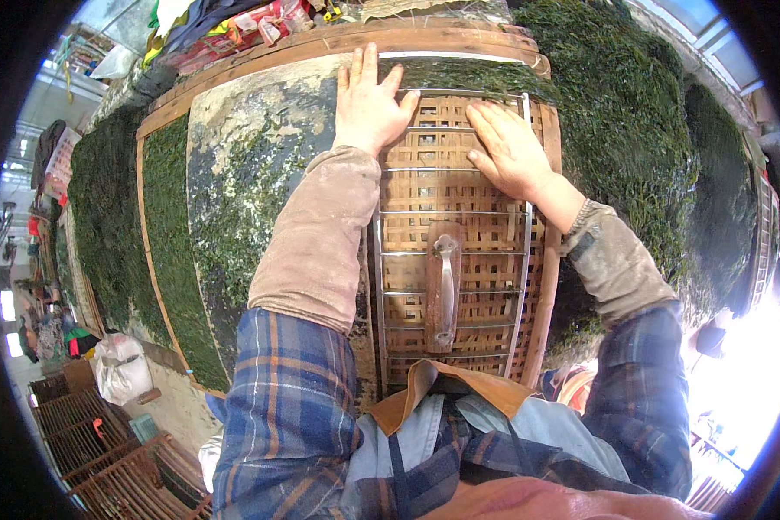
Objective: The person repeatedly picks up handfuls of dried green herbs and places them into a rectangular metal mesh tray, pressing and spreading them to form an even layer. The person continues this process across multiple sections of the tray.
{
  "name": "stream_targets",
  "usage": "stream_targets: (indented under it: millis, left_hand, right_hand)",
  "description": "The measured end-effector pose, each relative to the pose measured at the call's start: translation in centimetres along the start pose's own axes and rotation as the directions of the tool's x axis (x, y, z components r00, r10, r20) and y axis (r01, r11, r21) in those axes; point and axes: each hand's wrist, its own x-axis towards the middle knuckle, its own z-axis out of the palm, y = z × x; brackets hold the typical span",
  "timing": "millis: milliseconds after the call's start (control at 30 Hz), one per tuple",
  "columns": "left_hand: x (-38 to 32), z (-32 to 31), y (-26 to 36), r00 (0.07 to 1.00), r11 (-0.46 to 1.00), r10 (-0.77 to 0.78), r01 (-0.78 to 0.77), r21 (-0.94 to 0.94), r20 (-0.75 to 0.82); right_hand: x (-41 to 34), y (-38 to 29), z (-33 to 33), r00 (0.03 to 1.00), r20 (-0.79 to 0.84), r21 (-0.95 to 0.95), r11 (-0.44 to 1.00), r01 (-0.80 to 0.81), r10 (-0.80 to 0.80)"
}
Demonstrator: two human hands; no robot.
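My left hand (372, 104) lies palm down with its fingers spread, over the upper left corner of a metal wire rack (452, 212). Flat on the rack's upper right is my right hand (510, 153), its thumb apart from the fingers. Woven bamboo lattice (481, 195) shows under the rack's bars. Lower on the rack, a brown wooden block (434, 286) carries a metal pull handle (446, 292), which neither hand touches. A strip of dark green leafy material (461, 75) runs along the far end of the rack.
A stained, flaking board (266, 156) lies left of the rack inside a wooden frame (144, 214). Large dark green leafy masses (617, 130) rise on the right. Cloth and bags (253, 26) are heaped beyond the far beam. A white sack (120, 367) sits at lower left.
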Motion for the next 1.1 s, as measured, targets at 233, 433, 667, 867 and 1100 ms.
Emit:
stream_targets:
  millis: [233, 433, 667, 867, 1100]
  left_hand:
    - [1.8, -2.6, 1.4, 1.0, 0.998, -0.017, 0.017, -0.059, -0.011]
    - [4.5, 2.4, 10.8, 0.957, 0.853, 0.291, -0.252, -0.457, 0.016]
    - [4.5, 4.5, 11.8, 0.912, 0.864, 0.398, -0.41, -0.294, -0.102]
    - [4.6, 4.2, 12.3, 0.912, 0.878, 0.407, -0.405, -0.255, -0.044]
    - [4.5, 3.0, 12.5, 0.923, 0.894, 0.38, -0.348, -0.282, 0.064]
  right_hand:
    - [-1.3, 1.0, 1.5, 0.994, -0.056, 0.081, 0.993, -0.086, 0.091]
    - [-1.7, 0.5, 1.6, 0.928, -0.345, 0.05, 0.99, -0.129, 0.139]
    - [-1.3, 6.3, 0.9, 0.81, -0.444, 0.164, 0.924, -0.346, 0.382]
    - [2.5, 14.7, 0.4, 0.93, -0.076, -0.03, 0.932, -0.362, 0.359]
    - [6.7, 12.6, -1.9, 0.867, 0.22, -0.266, 0.882, -0.389, 0.448]
